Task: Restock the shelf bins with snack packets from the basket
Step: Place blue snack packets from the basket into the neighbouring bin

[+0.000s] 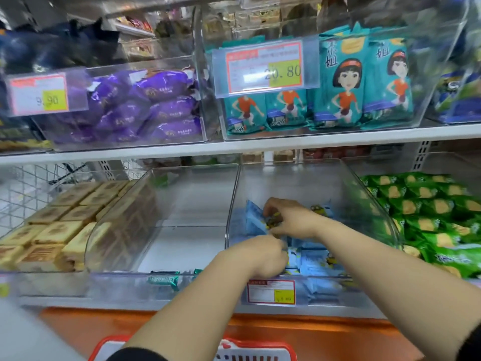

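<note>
Both my hands reach into a clear shelf bin (369, 201) on the lower shelf, which holds light blue snack packets (316, 261). My right hand (289, 217) grips a blue packet with yellow print (273, 222) over the pile, fingers curled round it. My left hand (263, 254) is curled just below it and pinches the same packet's lower edge, as far as I can tell. The red basket (234, 350) shows only its rim at the bottom edge, below my arms.
Left of this bin stands a nearly bare clear bin (161, 230) with two teal packets (164, 280) at its front. Beige cakes (52, 230) lie far left, green packets (429, 220) right. The upper shelf carries purple (145, 108) and teal (338, 82) packets in bins.
</note>
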Demonstrator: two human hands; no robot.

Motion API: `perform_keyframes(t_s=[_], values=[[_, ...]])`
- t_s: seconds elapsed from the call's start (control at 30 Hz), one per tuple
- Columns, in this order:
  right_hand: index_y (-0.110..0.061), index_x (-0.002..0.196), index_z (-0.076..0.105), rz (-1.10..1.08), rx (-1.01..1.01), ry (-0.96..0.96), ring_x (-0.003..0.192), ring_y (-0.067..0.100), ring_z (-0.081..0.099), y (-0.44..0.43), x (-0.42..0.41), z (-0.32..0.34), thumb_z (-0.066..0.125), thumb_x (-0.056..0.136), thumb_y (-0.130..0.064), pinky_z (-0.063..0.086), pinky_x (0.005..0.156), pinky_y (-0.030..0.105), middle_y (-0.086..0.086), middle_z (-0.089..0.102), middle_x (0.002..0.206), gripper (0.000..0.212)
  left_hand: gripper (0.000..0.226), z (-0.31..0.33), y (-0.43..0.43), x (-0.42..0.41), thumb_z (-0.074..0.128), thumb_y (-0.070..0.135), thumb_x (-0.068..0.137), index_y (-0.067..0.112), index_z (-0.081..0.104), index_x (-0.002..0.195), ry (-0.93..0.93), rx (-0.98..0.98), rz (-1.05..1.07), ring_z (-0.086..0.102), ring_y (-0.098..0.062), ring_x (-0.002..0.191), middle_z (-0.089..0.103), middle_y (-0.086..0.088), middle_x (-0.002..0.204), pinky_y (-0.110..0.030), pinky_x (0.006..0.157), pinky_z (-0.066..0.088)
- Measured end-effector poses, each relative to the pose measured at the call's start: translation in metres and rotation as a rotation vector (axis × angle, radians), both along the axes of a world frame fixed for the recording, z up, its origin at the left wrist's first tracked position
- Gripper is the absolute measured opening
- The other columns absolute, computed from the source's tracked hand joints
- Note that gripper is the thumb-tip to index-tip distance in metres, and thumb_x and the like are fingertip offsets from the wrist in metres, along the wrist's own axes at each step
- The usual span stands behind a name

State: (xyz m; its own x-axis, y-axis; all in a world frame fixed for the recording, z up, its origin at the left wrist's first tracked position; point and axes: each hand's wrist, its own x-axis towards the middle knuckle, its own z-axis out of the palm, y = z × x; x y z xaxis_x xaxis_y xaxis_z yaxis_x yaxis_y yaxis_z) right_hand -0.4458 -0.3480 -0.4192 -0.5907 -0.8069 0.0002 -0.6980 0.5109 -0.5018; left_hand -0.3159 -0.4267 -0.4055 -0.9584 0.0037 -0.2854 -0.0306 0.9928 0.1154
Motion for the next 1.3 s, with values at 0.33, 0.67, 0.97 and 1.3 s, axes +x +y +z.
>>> perform_keyframes(t_s=[0.33,0.67,0.97,1.3], values=[[-0.021,0.115,0.068,0.152,0.218,0.070,0.102,0.012,0.058,0.000,-0.007,-0.017,0.078,0.082,-0.033,0.046,0.084,0.026,-0.006,0.064,0.111,0.036,0.029,-0.007,0.002,0.000,0.032,0.000,0.101,-0.010,0.053,0.120,-0.183,-0.140,-0.202,0.052,-0.041,0.119,0.053,-0.028,0.133,-0.043,0.097,0.043],[-0.022,0.123,0.067,0.174,0.244,0.057,0.112,0.012,0.059,0.001,-0.006,-0.023,0.068,0.091,-0.022,0.046,0.093,0.025,-0.004,0.065,0.126,0.032,0.029,-0.013,-0.002,-0.001,0.031,0.002,0.101,-0.008,0.052,0.120,-0.190,-0.191,-0.244,0.052,-0.041,0.120,0.053,-0.027,0.134,-0.047,0.100,0.043],[-0.026,0.126,0.066,0.094,0.035,0.028,0.118,0.001,0.054,0.034,0.021,0.007,0.065,0.095,-0.023,0.040,0.099,0.018,-0.014,0.062,0.131,0.032,0.031,-0.003,-0.003,-0.001,0.030,0.006,0.102,-0.005,0.054,0.118,-0.225,-0.140,-0.118,0.052,-0.039,0.117,0.054,-0.025,0.133,-0.042,0.096,0.043],[-0.027,0.091,0.072,-0.137,-0.550,0.134,0.079,0.003,0.065,0.091,0.128,0.023,0.071,0.086,-0.008,0.049,0.076,0.015,-0.022,0.069,0.083,0.020,0.038,0.022,-0.009,0.061,0.045,0.028,0.100,0.028,0.057,0.136,0.366,0.247,0.047,0.054,-0.020,0.124,0.059,0.000,0.136,-0.037,0.103,0.044]])
